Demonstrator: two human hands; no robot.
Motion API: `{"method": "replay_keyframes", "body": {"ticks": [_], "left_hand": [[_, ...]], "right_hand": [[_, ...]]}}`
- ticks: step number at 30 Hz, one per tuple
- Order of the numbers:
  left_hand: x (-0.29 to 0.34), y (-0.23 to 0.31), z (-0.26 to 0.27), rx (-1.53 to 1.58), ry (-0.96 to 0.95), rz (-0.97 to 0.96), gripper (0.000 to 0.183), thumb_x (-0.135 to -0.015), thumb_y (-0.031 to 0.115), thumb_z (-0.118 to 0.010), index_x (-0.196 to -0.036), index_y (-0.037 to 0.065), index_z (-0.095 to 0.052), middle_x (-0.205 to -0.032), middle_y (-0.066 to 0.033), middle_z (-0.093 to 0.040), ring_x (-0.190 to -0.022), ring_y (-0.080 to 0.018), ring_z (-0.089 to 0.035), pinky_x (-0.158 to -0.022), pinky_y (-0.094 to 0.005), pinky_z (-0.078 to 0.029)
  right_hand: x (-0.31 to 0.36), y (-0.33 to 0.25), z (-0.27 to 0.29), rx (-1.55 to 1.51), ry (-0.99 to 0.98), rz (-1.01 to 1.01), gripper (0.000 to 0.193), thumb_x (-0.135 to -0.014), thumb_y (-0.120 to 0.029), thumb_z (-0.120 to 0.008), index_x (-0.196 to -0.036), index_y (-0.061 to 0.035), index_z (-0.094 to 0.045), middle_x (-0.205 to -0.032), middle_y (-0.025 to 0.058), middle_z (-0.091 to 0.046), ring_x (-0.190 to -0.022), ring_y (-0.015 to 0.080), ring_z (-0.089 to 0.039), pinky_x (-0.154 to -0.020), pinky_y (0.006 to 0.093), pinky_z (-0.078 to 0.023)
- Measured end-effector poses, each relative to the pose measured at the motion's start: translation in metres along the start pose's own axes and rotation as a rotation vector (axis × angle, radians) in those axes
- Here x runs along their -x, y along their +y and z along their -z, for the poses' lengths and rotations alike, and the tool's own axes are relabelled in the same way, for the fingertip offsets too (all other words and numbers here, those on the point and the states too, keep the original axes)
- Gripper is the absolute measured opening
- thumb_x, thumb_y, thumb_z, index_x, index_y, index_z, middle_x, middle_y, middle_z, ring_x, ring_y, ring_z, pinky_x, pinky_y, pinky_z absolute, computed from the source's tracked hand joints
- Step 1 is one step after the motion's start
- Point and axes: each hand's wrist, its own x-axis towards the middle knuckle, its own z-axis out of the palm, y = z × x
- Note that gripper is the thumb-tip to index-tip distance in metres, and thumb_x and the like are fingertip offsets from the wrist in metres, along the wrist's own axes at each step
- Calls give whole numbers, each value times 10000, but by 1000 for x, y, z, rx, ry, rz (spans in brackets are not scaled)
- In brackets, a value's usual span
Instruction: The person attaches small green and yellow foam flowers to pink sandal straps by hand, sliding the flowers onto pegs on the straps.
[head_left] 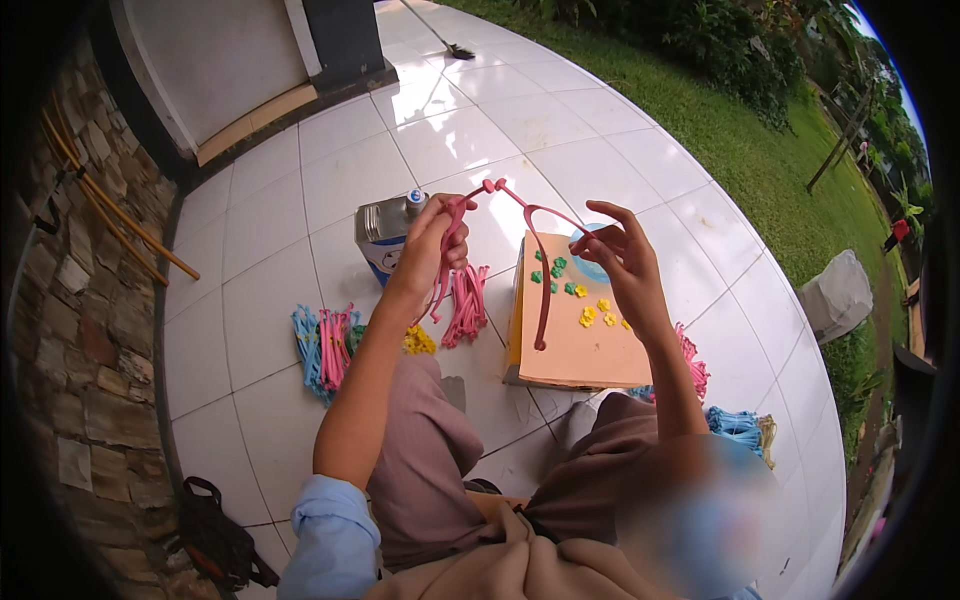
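Note:
A forked pink rubbery strap with small knobs at its top stretches between my two hands, above a cardboard-topped box. My left hand is closed around a bunch of pink straps that dangle below the fingers. My right hand pinches one branch of the strap between thumb and index finger, its other fingers raised. Another branch hangs loose over the cardboard. On that surface lie small green flower pieces and yellow flower pieces. Behind my right hand is a pale blue round dish, partly hidden.
A metal can with a white cap stands beyond my left hand. Pink straps, blue strap bundles and yellow pieces lie on the tiles. More blue bundles lie right. A black bag rests by the stone wall.

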Motion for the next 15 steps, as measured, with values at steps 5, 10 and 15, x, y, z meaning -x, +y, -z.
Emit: {"method": "replay_keyframes", "body": {"ticks": [5, 10, 15], "left_hand": [[2, -5, -9, -52, -192, -6, 251, -893, 126, -339, -1121, 72, -431, -707, 7, -397, -565, -58, -332, -515, -207, -304], [10, 6, -8, -1216, 319, -941, 603, -729, 3, -563, -1267, 92, -305, -1149, -112, -404, -1088, -204, -436, -925, -362, -384], [8, -5, -8, -1463, -389, -825, 725, -717, 95, -675, -1331, 124, -291, -1042, -74, -548, -947, -228, -557, -844, -362, -494]], "right_hand": [[-1, 1, -28, -330, -112, -168, 432, -931, -103, -424, -1330, -74, -262, -899, 124, -563, -752, 230, -647, -702, 321, -536], [3, -14, -35, -256, -101, -221, 445, -913, -90, -449, -1316, -67, -262, -843, 128, -559, -589, 180, -617, -581, 267, -505], [10, -22, -39, -65, -211, -244, 441, -902, -94, -472, -1300, -55, -289, -821, 114, -608, -571, 130, -602, -523, 228, -482]]}}
